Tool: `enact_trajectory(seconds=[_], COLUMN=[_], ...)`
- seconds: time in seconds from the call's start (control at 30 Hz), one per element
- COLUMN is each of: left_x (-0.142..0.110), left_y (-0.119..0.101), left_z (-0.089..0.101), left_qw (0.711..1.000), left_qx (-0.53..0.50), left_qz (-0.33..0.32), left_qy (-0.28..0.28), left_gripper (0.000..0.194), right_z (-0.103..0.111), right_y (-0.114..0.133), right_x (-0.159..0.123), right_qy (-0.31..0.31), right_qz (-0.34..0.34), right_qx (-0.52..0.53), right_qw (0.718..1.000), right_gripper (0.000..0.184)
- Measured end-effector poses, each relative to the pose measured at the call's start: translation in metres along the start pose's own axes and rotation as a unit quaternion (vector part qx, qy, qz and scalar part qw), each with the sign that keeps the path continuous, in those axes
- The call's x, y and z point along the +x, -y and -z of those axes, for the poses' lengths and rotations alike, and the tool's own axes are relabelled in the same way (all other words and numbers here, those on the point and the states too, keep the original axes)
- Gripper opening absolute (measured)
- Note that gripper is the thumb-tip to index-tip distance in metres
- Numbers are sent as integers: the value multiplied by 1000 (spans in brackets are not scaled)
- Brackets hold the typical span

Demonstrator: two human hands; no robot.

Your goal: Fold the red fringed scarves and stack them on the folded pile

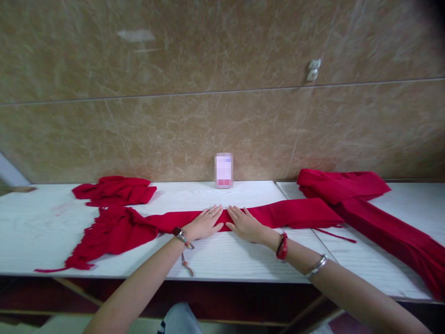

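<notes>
- A person's left hand [205, 223] is pressing flat on a long red scarf [292, 214], open and released, its fingers lying outstretched and grasping nothing.
- The right hand [246, 225] is lying palm down on the same scarf just beside the left, also open, fingers extended, gripping nothing.
- The scarf is running beneath both hands along a white tabletop [222, 260]. To the left of the left hand it is bunching up, then spreading into a fringed end, with one strand trailing toward the table's front edge; to the right of the right hand it is lying flat as a smooth band, a loose strand sticking out from its far end.
- A crumpled red cloth [116, 190] is resting beyond and to the left of the left hand, near the wall.
- A folded red length of fabric [375, 213] is lying well to the right of the right hand, bending and stretching toward the table's front.
- A pixelated upright panel [223, 171] is standing straight beyond the two hands, near the brown marbled wall [194, 130].
- A small white cat-shaped ornament [314, 69] is showing on that wall, above and to the right of the right hand.
- The left hand is wearing a ring, with a dark-faced watch [178, 232] circling its wrist; a red bracelet [282, 247] and a silver bangle [317, 266] are encircling the right arm.
</notes>
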State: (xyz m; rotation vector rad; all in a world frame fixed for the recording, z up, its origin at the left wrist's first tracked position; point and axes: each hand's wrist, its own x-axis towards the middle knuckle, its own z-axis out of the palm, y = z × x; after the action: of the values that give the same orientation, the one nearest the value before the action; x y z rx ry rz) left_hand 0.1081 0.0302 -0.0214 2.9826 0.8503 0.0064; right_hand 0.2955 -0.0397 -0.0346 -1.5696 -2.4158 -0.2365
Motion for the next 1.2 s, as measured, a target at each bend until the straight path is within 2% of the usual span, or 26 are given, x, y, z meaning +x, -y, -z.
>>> enact_trajectory(seconds=[0.07, 0.17, 0.33, 0.47, 0.6, 0.73, 0.8, 0.87, 0.97, 1.07, 1.2], left_x=[0, 1, 2, 3, 3, 4, 4, 5, 5, 4, 4], left_y=[2, 3, 3, 2, 1, 2, 2, 3, 2, 1, 1], left_z=[0, 1, 6, 8, 8, 8, 8, 9, 9, 10, 9], left_qw=[1000, 1000, 999, 998, 998, 998, 998, 998, 999, 998, 998], left_qx=[2, 0, -8, -16, -10, -16, -18, -22, -30, -37, -51], left_qz=[-3, -5, 9, 21, 22, 19, 19, 19, 10, 3, 3], left_qy=[0, 13, 51, 57, 58, 60, 60, 55, 44, 42, 41], left_gripper=[58, 59, 60, 61, 61, 61, 61, 61, 61, 60, 59], right_z=[-2, 3, 28, 43, 46, 43, 45, 50, 59, 59, 44], right_y=[-4, -28, -79, -109, -147, -188, -199, -198, -175, -127, -53], right_x=[-2, -21, -67, -94, -120, -148, -156, -154, -129, -86, -26], right_qy=[3, 10, 42, 50, 77, 92, 104, 96, 36, -28, -19], right_qz=[3, 7, -41, -65, -45, -94, -112, -126, -124, -94, 13], right_qx=[-23, -81, -187, -239, -261, -267, -269, -271, -239, -158, -47], right_qw=[1000, 997, 981, 968, 961, 955, 951, 949, 962, 983, 999], right_gripper=[50, 43, 39, 38, 36, 39, 40, 39, 38, 43, 46])
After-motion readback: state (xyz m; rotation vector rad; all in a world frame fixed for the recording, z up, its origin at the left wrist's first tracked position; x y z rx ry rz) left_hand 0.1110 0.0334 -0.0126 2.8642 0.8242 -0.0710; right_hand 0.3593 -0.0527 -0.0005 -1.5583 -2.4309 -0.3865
